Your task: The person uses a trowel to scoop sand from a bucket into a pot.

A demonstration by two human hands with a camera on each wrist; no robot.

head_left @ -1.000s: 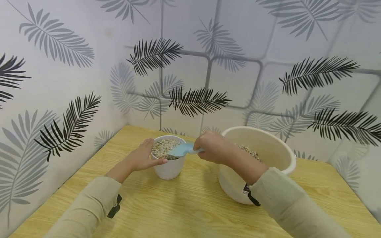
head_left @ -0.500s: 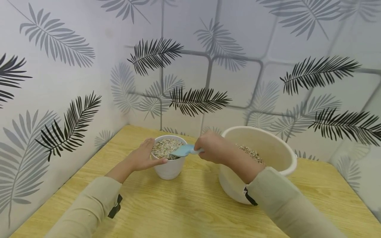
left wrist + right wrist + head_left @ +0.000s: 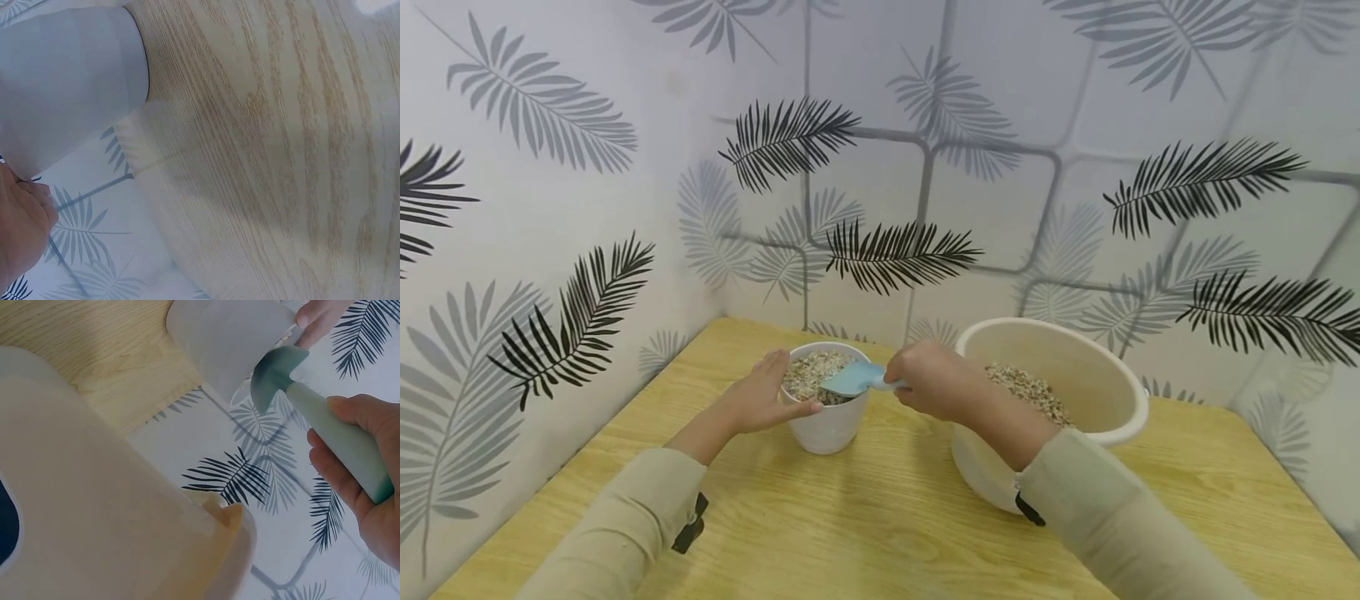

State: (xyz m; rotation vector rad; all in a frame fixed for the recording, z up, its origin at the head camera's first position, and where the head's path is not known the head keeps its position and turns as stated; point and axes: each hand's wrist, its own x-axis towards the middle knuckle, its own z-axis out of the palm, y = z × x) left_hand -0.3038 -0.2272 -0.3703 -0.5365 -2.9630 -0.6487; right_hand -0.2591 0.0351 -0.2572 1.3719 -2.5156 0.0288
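Observation:
A white plant pot (image 3: 826,432) stands on the table, filled near its rim with pale, coarse grains (image 3: 807,375). My left hand (image 3: 758,402) holds the pot's left side, thumb along the near rim and fingers farther round. From the right, my right hand (image 3: 934,379) grips the handle of a light-blue trowel (image 3: 852,378). Its blade lies over the grains at the pot's right side, tip touching them. The right wrist view shows the trowel handle (image 3: 337,434) between thumb and curled fingers, with the blade at the pot's rim.
A large cream bucket (image 3: 1101,375) stands right of the pot, partly behind my right forearm, with similar grains (image 3: 1028,392) inside. Both stand on a wood-grain table (image 3: 865,533). A leaf-patterned wall (image 3: 880,183) rises close behind and along the left.
The trowel blade drew back slightly to the right half a second ago, and now reaches left over the grains again. My left hand and the pot stay in place.

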